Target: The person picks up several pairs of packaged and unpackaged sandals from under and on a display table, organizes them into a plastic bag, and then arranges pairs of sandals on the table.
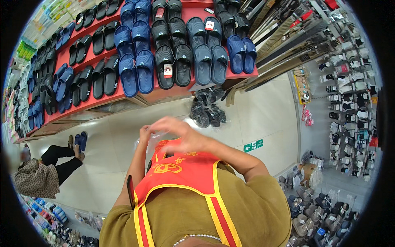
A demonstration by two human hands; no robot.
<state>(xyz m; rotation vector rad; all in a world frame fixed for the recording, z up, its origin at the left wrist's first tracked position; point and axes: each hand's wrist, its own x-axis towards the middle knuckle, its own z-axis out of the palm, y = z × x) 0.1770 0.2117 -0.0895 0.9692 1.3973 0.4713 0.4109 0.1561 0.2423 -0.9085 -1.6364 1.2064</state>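
My left hand [145, 133] is raised in front of the red apron [191, 166], its fingers pinched on thin clear plastic [138, 142] that hangs below them. My right hand [185, 136], blurred by motion, arches over toward the left fingertips, thumb spread from the fingers. Whether it grips any of the plastic is too blurred to tell. On the floor beyond my hands lie dark slippers in clear plastic bags [209, 109]. Past them rises a red stepped display [197, 9] with rows of blue slippers [144, 71], black slippers [182, 64] and grey-blue slippers [203, 63].
At left a person [37, 179] with dark trousers stands in the aisle beside blue slippers [82, 140]. Long rod-like goods [280, 40] lean at upper right. Hanging socks [348, 105] line the right wall, above racked shoes [324, 213]. A green exit sign [253, 145] marks the floor.
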